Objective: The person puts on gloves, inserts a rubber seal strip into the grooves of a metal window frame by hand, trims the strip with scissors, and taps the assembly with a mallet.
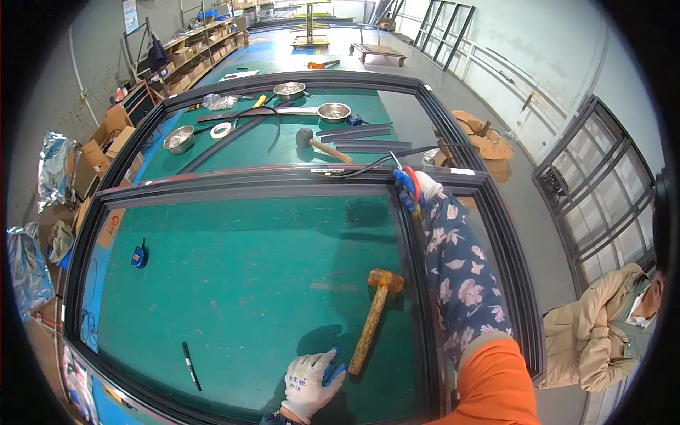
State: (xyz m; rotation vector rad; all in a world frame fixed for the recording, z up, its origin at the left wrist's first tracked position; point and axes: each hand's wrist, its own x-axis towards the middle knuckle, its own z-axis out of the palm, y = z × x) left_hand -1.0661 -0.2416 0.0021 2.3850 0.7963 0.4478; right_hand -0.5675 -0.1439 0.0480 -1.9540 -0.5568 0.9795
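A large black window frame (pixel 308 185) with a middle crossbar lies on the green table. My right hand (pixel 418 191), in a white and blue glove, is closed round a red-handled tool (pixel 410 183) with a thin metal tip, just above the crossbar's right end. A black rubber strip (pixel 375 163) curves past that tip and along the crossbar. Low in the middle, my left hand (pixel 312 386), gloved alike, has its fingers apart and holds nothing. Beside its fingertips is the handle of a yellow-headed mallet (pixel 371 319) inside the frame.
A marker (pixel 191 367) and a blue tape measure (pixel 139 255) lie on the green table top (pixel 234 283). Beyond the crossbar are metal bowls (pixel 334 112), a black mallet (pixel 320 144) and dark profiles (pixel 361 145). A seated person (pixel 602 333) is at the right.
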